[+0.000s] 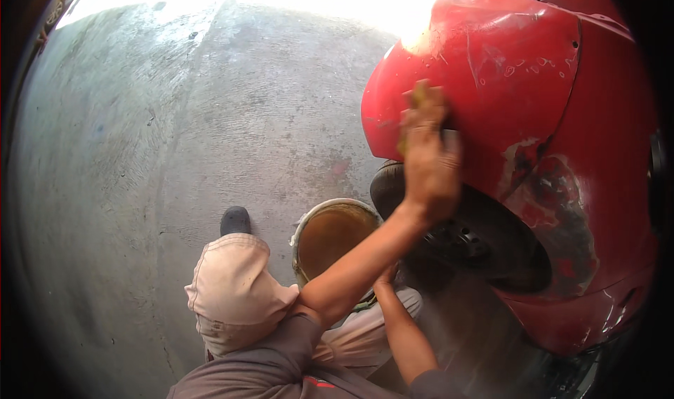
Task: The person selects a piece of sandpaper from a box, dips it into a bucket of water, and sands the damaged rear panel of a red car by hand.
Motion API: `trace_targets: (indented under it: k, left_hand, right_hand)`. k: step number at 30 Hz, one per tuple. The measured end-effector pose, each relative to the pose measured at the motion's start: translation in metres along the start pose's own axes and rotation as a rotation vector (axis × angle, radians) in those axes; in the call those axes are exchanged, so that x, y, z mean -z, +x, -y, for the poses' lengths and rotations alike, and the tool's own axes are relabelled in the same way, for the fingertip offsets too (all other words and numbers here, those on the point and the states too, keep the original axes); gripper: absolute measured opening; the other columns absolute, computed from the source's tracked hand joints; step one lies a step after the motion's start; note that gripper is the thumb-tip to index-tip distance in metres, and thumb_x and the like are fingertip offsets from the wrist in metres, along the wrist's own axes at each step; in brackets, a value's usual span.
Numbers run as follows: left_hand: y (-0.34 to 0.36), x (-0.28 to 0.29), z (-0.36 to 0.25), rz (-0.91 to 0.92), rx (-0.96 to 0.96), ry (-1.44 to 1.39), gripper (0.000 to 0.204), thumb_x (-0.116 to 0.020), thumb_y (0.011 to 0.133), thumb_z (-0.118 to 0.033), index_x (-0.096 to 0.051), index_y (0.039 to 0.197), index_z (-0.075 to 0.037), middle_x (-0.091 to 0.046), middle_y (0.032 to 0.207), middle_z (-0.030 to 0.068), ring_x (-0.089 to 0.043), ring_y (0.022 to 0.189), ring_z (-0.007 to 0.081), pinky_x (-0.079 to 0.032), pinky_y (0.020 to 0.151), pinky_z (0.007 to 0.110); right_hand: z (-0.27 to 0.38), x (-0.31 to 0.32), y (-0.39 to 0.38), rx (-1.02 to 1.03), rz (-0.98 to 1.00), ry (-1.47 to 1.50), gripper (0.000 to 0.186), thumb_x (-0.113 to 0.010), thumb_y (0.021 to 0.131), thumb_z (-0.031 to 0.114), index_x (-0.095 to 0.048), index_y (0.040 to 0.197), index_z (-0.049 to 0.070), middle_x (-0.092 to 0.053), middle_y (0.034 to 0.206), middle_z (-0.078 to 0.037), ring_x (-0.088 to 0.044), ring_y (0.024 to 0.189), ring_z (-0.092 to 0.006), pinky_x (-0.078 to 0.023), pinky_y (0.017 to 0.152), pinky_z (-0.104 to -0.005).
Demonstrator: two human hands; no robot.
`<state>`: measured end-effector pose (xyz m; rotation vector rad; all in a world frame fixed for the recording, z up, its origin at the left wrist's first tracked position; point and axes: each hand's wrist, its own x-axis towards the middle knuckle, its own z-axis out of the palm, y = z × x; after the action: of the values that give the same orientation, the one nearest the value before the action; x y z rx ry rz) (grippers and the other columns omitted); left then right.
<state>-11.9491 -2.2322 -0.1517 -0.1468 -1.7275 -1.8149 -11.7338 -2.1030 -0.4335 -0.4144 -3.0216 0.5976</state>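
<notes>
My left hand (432, 164), blurred by motion, reaches across and presses a yellowish-brown sponge (421, 94) flat against the red car fender (512, 69). Only the sponge's edges show past my fingers. Under my left forearm stands a round bucket (300, 241) with a pale rim and brownish water in it. My right hand (387, 275) is low beside the bucket's right side, partly covered by my left arm. Its fingers are hidden, so whether it grips anything cannot be told.
A black tyre (516, 248) sits below the fender, right of the bucket. Worn, sanded patches (558, 195) mark the red bodywork behind the wheel. My knee in pale trousers (235, 287) and a dark shoe (235, 221) are at the left on grey concrete floor (126, 188).
</notes>
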Motion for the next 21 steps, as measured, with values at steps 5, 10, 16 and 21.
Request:
trace_targets:
  k: [5,10,16,21]
  left_hand:
    - [0.001,0.01,-0.002,0.083,-0.043,0.113,0.062,-0.046,0.106,-0.021,-0.03,0.161,0.003,-0.019,0.171,0.0232,-0.013,0.16,0.0404,-0.011,0.129,0.048]
    - [-0.003,0.03,0.032,0.013,0.157,0.064,0.059,-0.034,0.112,-0.028,-0.028,0.16,0.006,-0.02,0.169,0.0283,-0.015,0.158,0.0438,-0.009,0.129,0.049]
    - [-0.003,0.017,0.029,0.105,-0.111,0.104,0.056,-0.034,0.112,-0.026,-0.032,0.158,0.007,-0.023,0.168,0.0277,-0.012,0.159,0.0427,-0.007,0.129,0.049]
    - [-0.005,0.027,0.037,-0.04,0.189,-0.054,0.057,-0.035,0.112,-0.027,-0.031,0.159,0.005,-0.024,0.168,0.0265,-0.011,0.159,0.0419,-0.006,0.129,0.05]
  right_hand:
    - [0.004,0.005,0.002,-0.124,0.057,0.053,0.082,-0.081,0.081,0.039,-0.043,0.14,-0.003,-0.061,0.126,-0.033,-0.062,0.115,-0.0488,-0.051,0.099,-0.0504]
    - [0.025,0.017,0.006,0.017,-0.036,-0.087,0.08,-0.075,0.085,0.037,-0.036,0.145,0.0,-0.068,0.111,-0.032,-0.067,0.098,-0.0498,-0.052,0.088,-0.0552]
    - [0.033,0.022,0.006,0.026,-0.076,-0.047,0.079,-0.077,0.082,0.04,-0.04,0.141,0.001,-0.065,0.117,-0.032,-0.065,0.105,-0.0506,-0.052,0.09,-0.0552]
    - [0.032,0.023,0.006,0.055,-0.113,-0.038,0.081,-0.078,0.081,0.04,-0.039,0.141,0.005,-0.067,0.11,-0.035,-0.067,0.095,-0.0526,-0.053,0.086,-0.0561]
